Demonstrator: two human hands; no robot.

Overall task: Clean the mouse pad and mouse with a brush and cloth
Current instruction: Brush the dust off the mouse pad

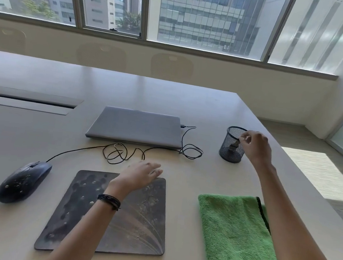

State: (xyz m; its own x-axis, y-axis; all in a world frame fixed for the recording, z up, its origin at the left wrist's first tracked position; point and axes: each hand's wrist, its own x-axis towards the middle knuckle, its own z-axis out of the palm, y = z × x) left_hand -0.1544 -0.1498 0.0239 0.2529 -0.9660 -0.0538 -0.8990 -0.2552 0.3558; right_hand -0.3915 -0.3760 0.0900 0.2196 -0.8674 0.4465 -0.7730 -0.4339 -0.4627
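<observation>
Pale tabletop [44, 77]. Closed grey laptop [137, 126] mid-table, toward the far edge. Green cloth [237, 240] flat at the near edge, right side. Dark mouse pad [140, 222], speckled with crumbs, at the near edge, left of the cloth. Black wired mouse [22, 181], also speckled, just left of the pad, off it. Black mesh cup [229, 149] near the right edge, something dark inside, not identifiable. Left hand [139, 175] flat, fingers straight, on the pad's far right corner. Right hand [254, 145] at the cup's rim, fingertips drawn together; whether holding anything, cannot tell.
</observation>
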